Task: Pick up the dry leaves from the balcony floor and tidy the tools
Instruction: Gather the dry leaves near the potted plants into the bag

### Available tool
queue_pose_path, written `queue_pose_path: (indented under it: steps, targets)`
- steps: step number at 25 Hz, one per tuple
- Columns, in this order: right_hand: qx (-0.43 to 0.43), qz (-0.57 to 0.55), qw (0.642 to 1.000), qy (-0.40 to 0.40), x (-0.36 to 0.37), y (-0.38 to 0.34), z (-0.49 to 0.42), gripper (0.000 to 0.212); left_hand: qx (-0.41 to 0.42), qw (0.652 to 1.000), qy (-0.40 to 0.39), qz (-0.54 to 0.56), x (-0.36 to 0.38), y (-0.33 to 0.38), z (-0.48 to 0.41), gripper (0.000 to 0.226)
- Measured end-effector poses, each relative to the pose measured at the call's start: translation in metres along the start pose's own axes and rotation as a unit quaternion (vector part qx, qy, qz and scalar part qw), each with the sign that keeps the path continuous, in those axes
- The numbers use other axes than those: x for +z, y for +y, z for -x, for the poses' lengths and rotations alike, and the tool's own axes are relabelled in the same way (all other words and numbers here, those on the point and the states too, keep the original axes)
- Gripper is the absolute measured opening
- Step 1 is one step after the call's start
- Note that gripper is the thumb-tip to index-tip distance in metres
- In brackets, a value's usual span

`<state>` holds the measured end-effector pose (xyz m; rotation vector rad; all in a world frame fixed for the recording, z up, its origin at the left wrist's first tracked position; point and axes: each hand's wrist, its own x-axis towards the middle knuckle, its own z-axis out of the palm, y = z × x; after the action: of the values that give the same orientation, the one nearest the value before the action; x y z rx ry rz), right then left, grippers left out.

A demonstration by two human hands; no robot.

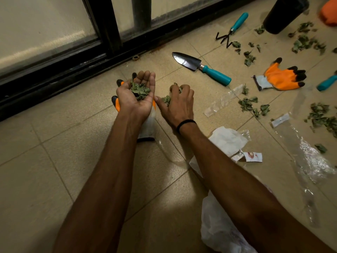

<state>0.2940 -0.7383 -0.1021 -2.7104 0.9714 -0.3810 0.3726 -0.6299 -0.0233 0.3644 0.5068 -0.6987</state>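
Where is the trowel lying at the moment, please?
In the head view the trowel lies on the floor, beyond the right hand, between the hand rake and the orange glove farther right.

Tiled floor [45, 170] — leaves [248, 104], trowel [198, 65], rake [231, 29], glove [281, 77].
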Motion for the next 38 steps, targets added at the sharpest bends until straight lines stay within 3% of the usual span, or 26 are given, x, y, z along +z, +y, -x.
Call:
queue_pose_path:
  steps: [4,8,10,11,14,15,16,17,18,21,22,25,28,30,32,34,36,37,38]
  targets:
    - [0.006,-0.012,1.0,-0.006,0.002,0.008,-0.019,0.03,0.004,1.0,-0.001,-0.002,0.001,0.001,0.001,0.052]
    - [0.039,-0.031,0.999,-0.018,-0.006,0.012,-0.041,0.038,0.005,1.0,-0.002,-0.005,0.002,0.002,0.001,0.05]
    - [0.141,-0.181,0.973,-0.02,-0.02,0.014,-0.048,0.042,0.005,1.0,-0.004,-0.004,0.002,0.002,0.001,0.049]
    - [0.22,-0.304,0.927,-0.01,-0.029,0.016,-0.051,0.042,0.006,1.0,-0.006,-0.002,0.003,0.003,0.002,0.048]
    - [0.388,-0.608,0.693,-0.013,-0.049,0.02,-0.05,0.036,0.011,1.0,-0.009,0.01,0.003,0.005,0.003,0.046]
    - [0.404,-0.644,0.65,-0.017,-0.05,0.024,-0.05,0.033,0.012,1.0,-0.009,0.014,0.004,0.005,0.004,0.046]
    - [0.407,-0.656,0.635,-0.026,-0.051,0.029,-0.05,0.029,0.012,1.0,-0.008,0.015,0.004,0.005,0.004,0.046]
    - [0.402,-0.649,0.645,-0.041,-0.052,0.031,-0.049,0.025,0.012,1.0,-0.009,0.015,0.004,0.004,0.005,0.047]
    - [0.387,-0.622,0.679,-0.052,-0.05,0.034,-0.05,0.021,0.011,1.0,-0.009,0.013,0.003,0.004,0.004,0.047]
    - [0.254,-0.393,0.881,-0.064,-0.047,0.036,-0.053,0.012,0.006,1.0,-0.01,0.008,0.003,0.003,0.003,0.049]
    - [0.198,-0.338,0.918,-0.068,-0.046,0.034,-0.054,0.015,0.005,1.0,-0.009,0.008,0.003,0.003,0.002,0.049]
    - [0.096,-0.265,0.954,-0.1,-0.042,0.024,-0.055,0.023,0.005,1.0,-0.009,0.008,0.003,0.003,0.003,0.05]
    - [0.029,-0.135,0.987,-0.084,-0.031,0.016,-0.06,0.018,0.007,1.0,-0.007,0.007,0.002,0.003,0.002,0.05]
    - [0.039,-0.116,0.989,-0.086,-0.025,0.011,-0.064,0.016,0.005,1.0,-0.005,0.006,0.001,0.003,0.002,0.05]
    - [0.134,-0.228,0.961,-0.08,-0.029,0.008,-0.068,0.016,-0.001,1.0,-0.006,0.005,0.0,0.003,0.002,0.049]
    - [0.256,-0.424,0.867,-0.055,-0.04,0.011,-0.069,0.022,-0.005,1.0,-0.009,0.005,0.0,0.003,0.002,0.048]
    - [0.347,-0.588,0.73,-0.039,-0.056,0.019,-0.064,0.023,-0.006,1.0,-0.012,0.007,-0.001,0.003,0.002,0.048]
    - [0.365,-0.608,0.704,-0.039,-0.062,0.026,-0.062,0.023,-0.007,1.0,-0.012,0.008,-0.002,0.003,0.003,0.047]
    - [0.362,-0.582,0.727,-0.043,-0.067,0.031,-0.06,0.022,-0.008,1.0,-0.013,0.008,-0.002,0.002,0.003,0.047]
